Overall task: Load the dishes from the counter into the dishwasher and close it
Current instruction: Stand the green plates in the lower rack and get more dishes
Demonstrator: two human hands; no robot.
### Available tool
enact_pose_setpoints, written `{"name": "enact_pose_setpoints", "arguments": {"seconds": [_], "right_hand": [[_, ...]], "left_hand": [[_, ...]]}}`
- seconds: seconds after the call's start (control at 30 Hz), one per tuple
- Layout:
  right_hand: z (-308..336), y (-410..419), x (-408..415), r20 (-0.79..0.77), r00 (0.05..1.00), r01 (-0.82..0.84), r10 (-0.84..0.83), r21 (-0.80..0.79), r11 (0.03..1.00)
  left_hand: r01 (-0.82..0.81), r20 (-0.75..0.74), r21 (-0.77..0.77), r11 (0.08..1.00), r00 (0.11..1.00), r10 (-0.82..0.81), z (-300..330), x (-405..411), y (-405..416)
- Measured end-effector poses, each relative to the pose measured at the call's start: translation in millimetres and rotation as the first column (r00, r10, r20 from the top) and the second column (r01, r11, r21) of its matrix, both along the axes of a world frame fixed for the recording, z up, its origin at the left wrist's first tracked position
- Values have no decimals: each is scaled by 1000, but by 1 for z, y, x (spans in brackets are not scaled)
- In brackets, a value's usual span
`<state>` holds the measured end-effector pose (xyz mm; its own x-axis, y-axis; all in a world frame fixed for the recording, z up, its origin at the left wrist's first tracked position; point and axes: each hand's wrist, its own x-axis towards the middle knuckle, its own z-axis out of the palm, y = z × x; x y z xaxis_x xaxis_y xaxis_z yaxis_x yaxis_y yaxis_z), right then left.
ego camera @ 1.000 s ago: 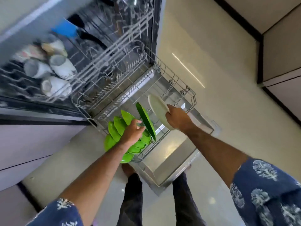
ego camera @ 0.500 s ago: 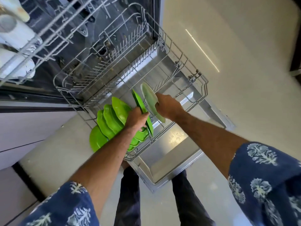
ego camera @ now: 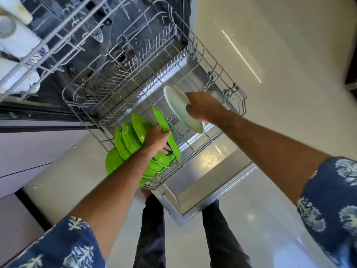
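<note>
While green plates stand in the lower rack, the left hand grips a green plate and the right hand grips a pale plate.

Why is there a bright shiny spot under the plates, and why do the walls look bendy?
Head view: light glares off the steel dishwasher door below the rack, and a thin streak shines on the floor; the wide-angle lens curves straight edges near the borders; the cups at the left edge look soft and blurred.
</note>
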<state>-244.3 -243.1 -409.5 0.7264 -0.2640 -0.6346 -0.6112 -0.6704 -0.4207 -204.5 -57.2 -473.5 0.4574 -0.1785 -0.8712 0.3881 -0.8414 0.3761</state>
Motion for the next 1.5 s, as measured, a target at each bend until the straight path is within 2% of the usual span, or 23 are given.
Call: {"name": "enact_pose_setpoints", "arguments": {"seconds": [0.1, 0.23, 0.43, 0.63, 0.77, 0.87, 1.03, 1.17, 1.4, 1.5], "right_hand": [[-7, 14, -9, -24, 1000, 17, -17, 15, 1000], [-9, 20, -14, 34, 999, 39, -38, -28, 999], [3, 3, -3, 73, 991, 116, -115, -12, 993], [-3, 8, 0, -7, 999, 49, -48, 29, 998], [-12, 14, -8, -28, 998, 58, -57, 29, 998], [-17, 15, -14, -46, 997, 69, -67, 32, 997], [-18, 14, -18, -81, 994, 85, -80, 57, 995], [-21, 21, -20, -52, 994, 98, -95, 40, 994], [-33, 49, -21, 0, 1000, 4, -4, -56, 998], [-38, 56, -25, 14, 1000, 6, -5, -48, 999]], "left_hand": [[-46, -8, -19, 999, 999, 45, 8, 6, 4], [-73, 10, -88, 993, 997, 74, 18, 20, 16], [-227, -3, -110, 968, 974, 228, 19, 30, 38], [-285, 36, -126, 950, 956, 291, 19, 25, 33], [-333, -7, -123, 935, 942, 334, 26, 32, 32], [-411, -80, -185, 893, 912, 403, 36, 34, 38], [-406, -53, -162, 899, 914, 403, 37, 20, 36], [-381, -51, -139, 914, 924, 378, 24, 0, 23], [-353, 10, -118, 928, 934, 356, 5, -8, 6], [-314, 12, -81, 946, 949, 316, 2, -6, 0]]}}
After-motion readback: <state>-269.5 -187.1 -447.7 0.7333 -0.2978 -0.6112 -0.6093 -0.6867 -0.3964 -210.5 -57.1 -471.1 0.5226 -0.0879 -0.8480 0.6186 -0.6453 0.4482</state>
